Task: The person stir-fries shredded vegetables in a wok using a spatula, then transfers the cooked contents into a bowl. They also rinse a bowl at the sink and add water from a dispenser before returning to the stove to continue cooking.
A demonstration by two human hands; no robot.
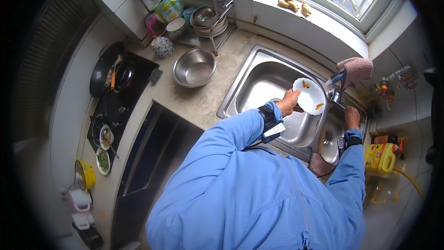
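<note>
A white bowl with a scalloped rim and painted fruit or vegetable motifs (pixel 310 95) is tilted over the large basin of the steel double sink (pixel 267 80). My left hand (pixel 288 102) grips its near-left edge, thumb on the inside. At the right, my right hand (pixel 352 117) is at the lever of the chrome faucet (pixel 334 96), its fingers curled around the end. Whether water runs from the spout is hard to tell. Below that hand lies the smaller basin with its drain strainer (pixel 327 138).
A steel basin (pixel 194 67) sits on the counter left of the sink. A wok (pixel 108 69) and food dishes (pixel 103 160) are on the stove side. Pink cloth (pixel 354 71) hangs by the faucet; a yellow jug (pixel 380 158) stands right. Ginger (pixel 290 3) lies on the windowsill.
</note>
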